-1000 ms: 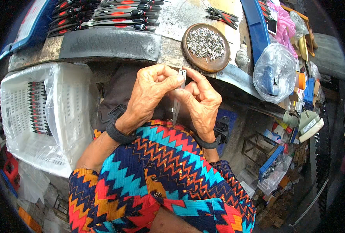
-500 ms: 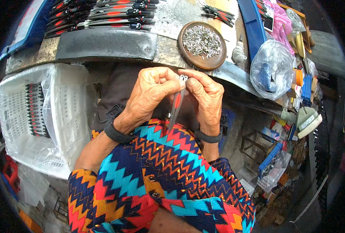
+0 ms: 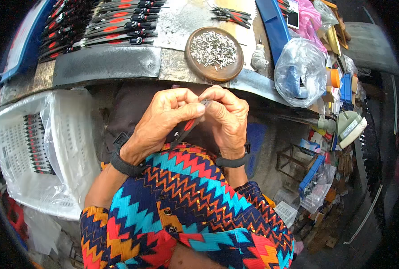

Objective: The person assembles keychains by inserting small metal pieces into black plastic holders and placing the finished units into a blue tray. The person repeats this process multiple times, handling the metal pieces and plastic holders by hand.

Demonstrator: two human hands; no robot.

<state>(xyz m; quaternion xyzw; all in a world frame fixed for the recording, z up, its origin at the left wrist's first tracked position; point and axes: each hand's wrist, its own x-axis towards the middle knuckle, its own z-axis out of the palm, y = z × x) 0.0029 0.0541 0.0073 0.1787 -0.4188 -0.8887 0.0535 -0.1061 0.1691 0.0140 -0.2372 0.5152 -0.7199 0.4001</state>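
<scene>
Between my two hands, over my lap, is a slim grey-and-black tool part (image 3: pixel 188 126) with a red inlay. My left hand (image 3: pixel 161 116) pinches its upper end between thumb and fingers. My right hand (image 3: pixel 228 119) has its thumb and fingertips closed at the same end, partly covering it. Whether a small pin sits there is too fine to make out. Just beyond my hands, a round brown wooden dish (image 3: pixel 192 67) on the bench holds a heap of short silvery pins (image 3: pixel 214 50).
Rows of similar red-inlaid tools (image 3: pixel 118 28) lie on the bench at the far left. Several loose dark parts (image 3: pixel 232 17) are behind the dish. A plastic-lined white basket (image 3: pixel 69 152) stands at left. To the right are a blue bin (image 3: pixel 271 27) and a clear plastic bag (image 3: pixel 300 74).
The whole view has shifted slightly, moving the bench leftward in the picture. The tool part has tilted, and my fingers now cover more of its upper end.
</scene>
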